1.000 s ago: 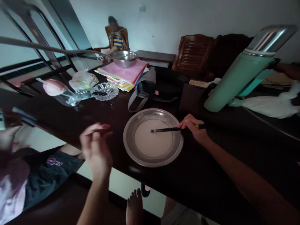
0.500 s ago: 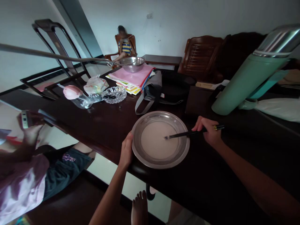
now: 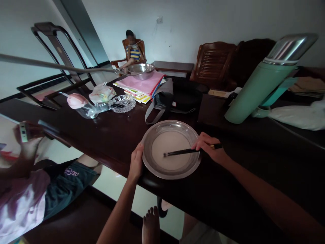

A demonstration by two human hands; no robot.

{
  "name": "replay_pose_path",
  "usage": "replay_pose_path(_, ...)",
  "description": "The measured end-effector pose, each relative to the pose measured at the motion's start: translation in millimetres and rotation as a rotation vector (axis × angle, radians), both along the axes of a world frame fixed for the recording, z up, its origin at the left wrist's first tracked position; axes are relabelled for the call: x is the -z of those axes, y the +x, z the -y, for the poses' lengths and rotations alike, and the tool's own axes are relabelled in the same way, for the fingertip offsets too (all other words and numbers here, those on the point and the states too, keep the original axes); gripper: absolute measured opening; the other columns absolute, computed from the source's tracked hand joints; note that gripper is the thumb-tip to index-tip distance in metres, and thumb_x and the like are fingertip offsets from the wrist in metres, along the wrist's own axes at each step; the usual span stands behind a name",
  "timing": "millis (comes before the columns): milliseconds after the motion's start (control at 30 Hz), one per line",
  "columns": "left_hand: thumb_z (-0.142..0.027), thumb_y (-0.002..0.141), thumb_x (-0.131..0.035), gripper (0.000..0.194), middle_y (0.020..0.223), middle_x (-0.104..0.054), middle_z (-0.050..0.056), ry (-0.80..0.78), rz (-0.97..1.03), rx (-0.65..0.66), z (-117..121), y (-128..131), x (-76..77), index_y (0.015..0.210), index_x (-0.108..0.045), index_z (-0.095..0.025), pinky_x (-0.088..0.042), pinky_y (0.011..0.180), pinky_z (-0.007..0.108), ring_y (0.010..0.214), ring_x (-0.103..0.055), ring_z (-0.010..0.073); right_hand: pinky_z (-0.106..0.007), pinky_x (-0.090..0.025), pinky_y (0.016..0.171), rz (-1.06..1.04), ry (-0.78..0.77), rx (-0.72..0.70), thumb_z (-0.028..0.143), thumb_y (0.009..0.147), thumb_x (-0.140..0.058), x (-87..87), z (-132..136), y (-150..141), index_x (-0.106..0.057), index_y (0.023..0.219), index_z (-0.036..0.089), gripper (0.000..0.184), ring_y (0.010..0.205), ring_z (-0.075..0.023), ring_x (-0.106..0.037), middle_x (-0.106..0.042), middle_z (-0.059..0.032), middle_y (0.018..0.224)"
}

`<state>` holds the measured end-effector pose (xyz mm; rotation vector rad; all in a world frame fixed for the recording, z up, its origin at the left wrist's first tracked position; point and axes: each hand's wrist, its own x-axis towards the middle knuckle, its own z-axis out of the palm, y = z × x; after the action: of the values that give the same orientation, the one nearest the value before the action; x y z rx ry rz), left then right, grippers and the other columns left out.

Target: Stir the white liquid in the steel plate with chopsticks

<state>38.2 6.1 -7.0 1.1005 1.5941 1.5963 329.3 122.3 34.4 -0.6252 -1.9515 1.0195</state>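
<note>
A round metal bowl (image 3: 171,176) stands near the front edge of the dark table, holding a pale, milky liquid (image 3: 170,142). My left hand (image 3: 136,162) is closed on the bowl's left rim, thumb side up; part of its fingers is hidden by the bowl. In my right hand (image 3: 212,150) are black chopsticks (image 3: 179,153) with gold bands near the upper end, held close together in a pinch. They slant over the bowl's right rim, and their tips reach into the liquid left of its middle.
A green thermos (image 3: 261,91) stands at right beside a white bag (image 3: 299,115). Behind the bowl lie a dark bag (image 3: 186,93), pink folder (image 3: 142,83) with another metal bowl (image 3: 141,75), and glass ashtray (image 3: 123,105). A seated person holds a phone (image 3: 24,132) at left.
My right hand has moved left, closer to the bowl's rim, and the chopstick tips have shifted left through the liquid. My left hand keeps its hold on the bowl.
</note>
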Motion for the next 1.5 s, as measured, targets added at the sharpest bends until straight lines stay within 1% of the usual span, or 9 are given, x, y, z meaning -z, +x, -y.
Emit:
replay_pose_path(167, -0.05, 0.097, -0.045, 0.051, 0.136, -0.065, 0.008, -0.014, -0.044, 0.007, 0.8, 1.3, -4.1, 0.129, -0.067, -0.017, -0.036, 0.117, 0.043, 0.131, -0.055, 0.0282, -0.037, -0.045, 0.068, -0.113, -0.01, 0.236, 0.038, 0.097, -0.055, 2.8, -1.4, 7.6, -0.062, 0.058, 0.023, 0.042, 0.066, -0.019, -0.06, -0.071, -0.0013, 0.065)
replay_pose_path(333, -0.05, 0.097, -0.044, 0.052, 0.136, -0.065, 0.008, -0.023, -0.046, 0.008, 0.6, 0.8, -2.5, 0.131, -0.065, -0.017, -0.036, 0.117, 0.043, 0.132, -0.054, 0.028, -0.038, -0.045, 0.069, -0.006, 0.007, 0.042, 0.032, 0.098, -0.054, 7.4, 5.6, 11.1, -0.067, 0.066, 0.025, 0.035, 0.073, -0.0208, -0.06, -0.075, -0.0013, 0.073)
replay_pose_path(533, -0.05, 0.095, -0.047, 0.052, 0.136, -0.065, 0.009, -0.001, -0.021, -0.003, 0.1, 1.2, -0.5, 0.13, -0.066, -0.017, -0.034, 0.118, 0.043, 0.134, -0.053, 0.0282, -0.037, -0.043, 0.063, -0.153, 0.037, 0.283, 0.035, 0.097, -0.054, -2.8, 4.0, 12.3, -0.06, 0.055, 0.024, 0.044, 0.063, -0.0193, -0.057, -0.069, -0.0014, 0.061)
replay_pose_path(733, -0.053, 0.095, -0.046, 0.056, 0.138, -0.064, 0.01, -0.016, -0.046, 0.007, 0.2, -0.1, 1.4, 0.133, -0.064, -0.015, -0.036, 0.117, 0.042, 0.134, -0.053, 0.0287, -0.039, -0.048, 0.069, 0.011, 0.029, 0.016, 0.037, 0.095, -0.057, -0.6, 8.1, 6.3, -0.07, 0.067, 0.025, 0.033, 0.074, -0.0218, -0.062, -0.075, -0.0026, 0.073)
replay_pose_path(900, -0.053, 0.095, -0.046, 0.056, 0.136, -0.065, 0.01, -0.026, -0.011, -0.003, 0.4, 0.1, 3.3, 0.133, -0.063, -0.016, -0.037, 0.117, 0.043, 0.134, -0.053, 0.0286, -0.037, -0.045, 0.064, -0.191, 0.025, 0.327, 0.04, 0.096, -0.055, -1.8, -0.5, 12.3, -0.06, 0.053, 0.024, 0.047, 0.062, -0.0194, -0.058, -0.068, -0.0024, 0.06)
replay_pose_path(1067, -0.055, 0.093, -0.05, 0.056, 0.135, -0.066, 0.009, -0.016, 0.007, 0.004, 0.3, -0.5, 3.3, 0.13, -0.065, -0.016, -0.037, 0.116, 0.043, 0.13, -0.056, 0.0292, -0.038, -0.047, 0.066, -0.058, -0.009, 0.075, 0.039, 0.095, -0.056, -2.3, 4.3, 9.7, -0.066, 0.06, 0.024, 0.04, 0.067, -0.021, -0.06, -0.072, -0.0033, 0.067)
replay_pose_path(1267, -0.053, 0.094, -0.049, 0.054, 0.134, -0.066, 0.009, -0.024, -0.017, -0.009, 2.3, 2.4, -2.2, 0.13, -0.066, -0.015, -0.036, 0.116, 0.042, 0.129, -0.056, 0.0297, -0.036, -0.044, 0.064, -0.18, 0.01, 0.293, 0.035, 0.098, -0.052, -1.2, 2.0, 12.1, -0.06, 0.055, 0.024, 0.046, 0.061, -0.0182, -0.058, -0.067, -0.0012, 0.06)
replay_pose_path(1433, -0.052, 0.094, -0.048, 0.053, 0.135, -0.066, 0.009, -0.022, -0.026, -0.013, 2.1, 2.6, -2.2, 0.129, -0.066, -0.016, -0.035, 0.117, 0.041, 0.131, -0.054, 0.0289, -0.038, -0.046, 0.071, -0.001, 0.061, 0.024, 0.029, 0.095, -0.057, 2.5, 5.1, 9.5, -0.068, 0.067, 0.024, 0.031, 0.074, -0.0207, -0.064, -0.076, -0.002, 0.076)
replay_pose_path(1500, -0.053, 0.095, -0.048, 0.054, 0.136, -0.065, 0.009, -0.022, -0.026, -0.019, 1.7, 2.4, -2.0, 0.129, -0.066, -0.015, -0.035, 0.117, 0.042, 0.133, -0.054, 0.0287, -0.038, -0.045, 0.071, -0.015, 0.079, 0.095, 0.027, 0.095, -0.057, 4.1, 3.8, 9.7, -0.068, 0.067, 0.024, 0.03, 0.073, -0.0203, -0.064, -0.076, -0.0016, 0.076)
